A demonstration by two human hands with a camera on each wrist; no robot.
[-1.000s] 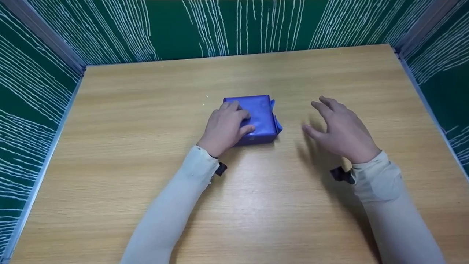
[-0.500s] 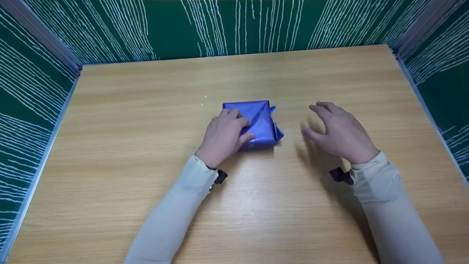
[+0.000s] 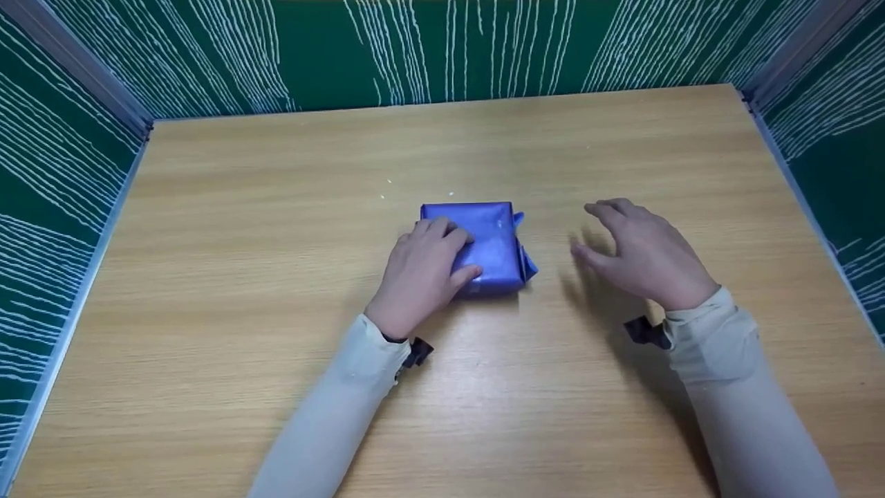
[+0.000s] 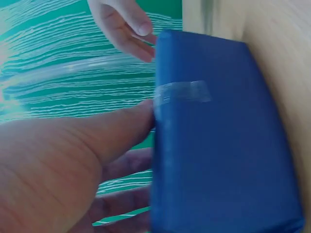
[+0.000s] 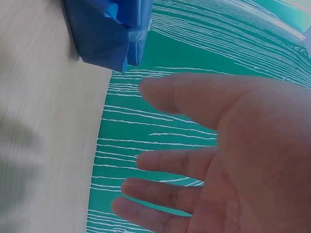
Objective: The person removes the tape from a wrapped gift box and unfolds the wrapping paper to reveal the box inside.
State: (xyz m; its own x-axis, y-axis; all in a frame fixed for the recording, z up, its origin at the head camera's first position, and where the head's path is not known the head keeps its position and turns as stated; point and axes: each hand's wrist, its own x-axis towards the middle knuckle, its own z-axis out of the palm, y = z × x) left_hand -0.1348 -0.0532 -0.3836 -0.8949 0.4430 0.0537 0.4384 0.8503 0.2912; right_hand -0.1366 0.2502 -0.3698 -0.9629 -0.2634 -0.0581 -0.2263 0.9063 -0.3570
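Blue box [image 3: 492, 243], mid-frame, is touched on top by the unclenched left hand [image 3: 422, 270]; the loose right hand [image 3: 644, 253] is held apart.

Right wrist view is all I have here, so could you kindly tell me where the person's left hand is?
Observer: The head view shows the left hand resting over the left part of the blue parcel.
Operator: Thank you; where does its thumb lie?
Observer: In the left wrist view, the thumb has its tip by the parcel's upper edge, next to a strip of clear tape.
Operator: Is there anything on the far side of the parcel?
Observer: Yes, the head view shows a few tiny white specks on the table there.
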